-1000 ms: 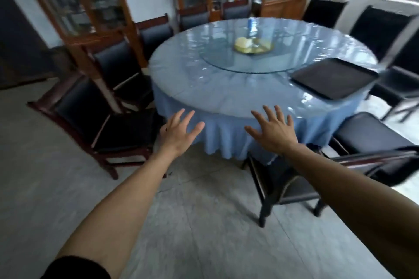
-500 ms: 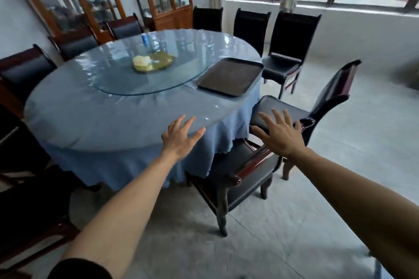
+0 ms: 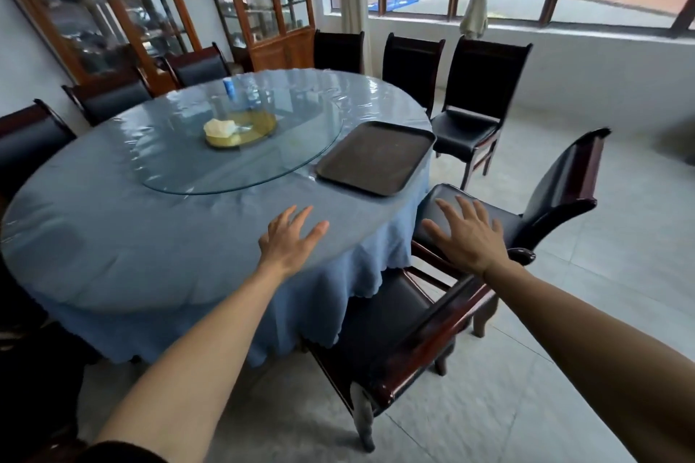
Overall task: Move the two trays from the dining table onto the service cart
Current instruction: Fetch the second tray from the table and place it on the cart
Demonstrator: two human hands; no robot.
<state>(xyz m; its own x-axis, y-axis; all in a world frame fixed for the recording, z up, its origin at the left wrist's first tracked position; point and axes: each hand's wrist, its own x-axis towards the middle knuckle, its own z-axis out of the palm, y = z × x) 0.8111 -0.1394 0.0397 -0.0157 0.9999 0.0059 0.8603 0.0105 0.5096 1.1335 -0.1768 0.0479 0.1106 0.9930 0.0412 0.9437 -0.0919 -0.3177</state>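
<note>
One dark rectangular tray [image 3: 376,157] lies flat on the right edge of the round dining table [image 3: 113,237], which wears a blue cloth under clear plastic. My left hand [image 3: 291,241] hovers open over the table's near edge, short of the tray. My right hand [image 3: 468,235] is open too, held over the seat of a dark chair [image 3: 556,195] beside the table. Both hands hold nothing. I see only this one tray, and no service cart is in view.
A glass turntable [image 3: 240,147] in the table's middle carries a yellow dish [image 3: 240,130] and a small blue box [image 3: 228,85]. Dark wooden chairs ring the table; one [image 3: 395,334] stands right below my arms. Glass cabinets [image 3: 259,0] line the back wall, windows the right.
My view has swung around the table to the right and moved closer; the tray now lies nearer, just ahead of my hands. Both hands stay open and outstretched.
</note>
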